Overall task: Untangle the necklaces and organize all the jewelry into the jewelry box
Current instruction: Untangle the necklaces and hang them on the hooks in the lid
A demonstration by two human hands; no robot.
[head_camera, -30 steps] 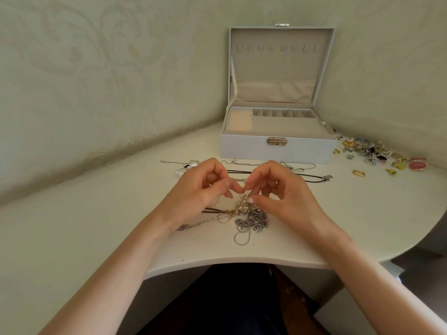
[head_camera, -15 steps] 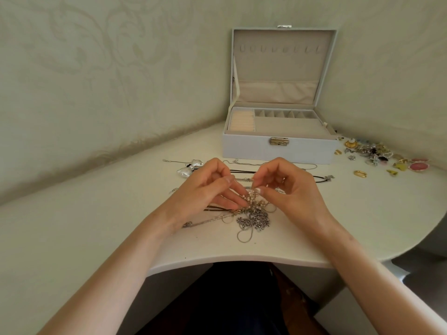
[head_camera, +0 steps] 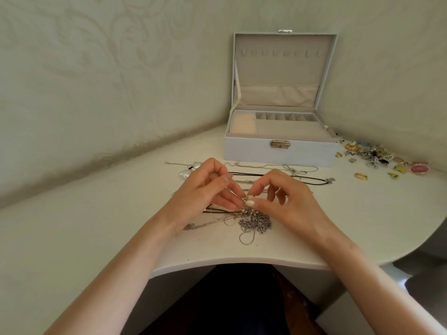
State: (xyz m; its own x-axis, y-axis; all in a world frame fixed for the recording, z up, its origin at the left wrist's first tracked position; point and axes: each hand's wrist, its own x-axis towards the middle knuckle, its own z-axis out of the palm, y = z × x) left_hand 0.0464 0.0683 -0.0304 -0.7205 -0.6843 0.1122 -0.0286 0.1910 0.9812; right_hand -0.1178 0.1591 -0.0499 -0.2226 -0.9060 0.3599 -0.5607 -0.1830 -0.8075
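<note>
A tangle of silver and beaded necklaces (head_camera: 255, 222) lies on the white table near its front edge. My left hand (head_camera: 205, 192) and my right hand (head_camera: 285, 201) meet just above it, fingertips pinching the top of the knot, which is lifted slightly. The grey jewelry box (head_camera: 278, 153) stands open at the back, lid upright, its beige compartments showing no jewelry. A black cord necklace (head_camera: 312, 181) and thin silver chains (head_camera: 256, 165) lie stretched out between my hands and the box.
A heap of small colourful earrings and rings (head_camera: 382, 158) sits to the right of the box, with a gold ring (head_camera: 361, 176) apart from it. A silver bow-shaped pendant (head_camera: 191, 169) lies left of my hands. Walls close in behind and on both sides.
My fingertips have shifted on the knot and come closer together, the right thumb now pressing the top of the tangle. The tangle itself has stayed in place.
</note>
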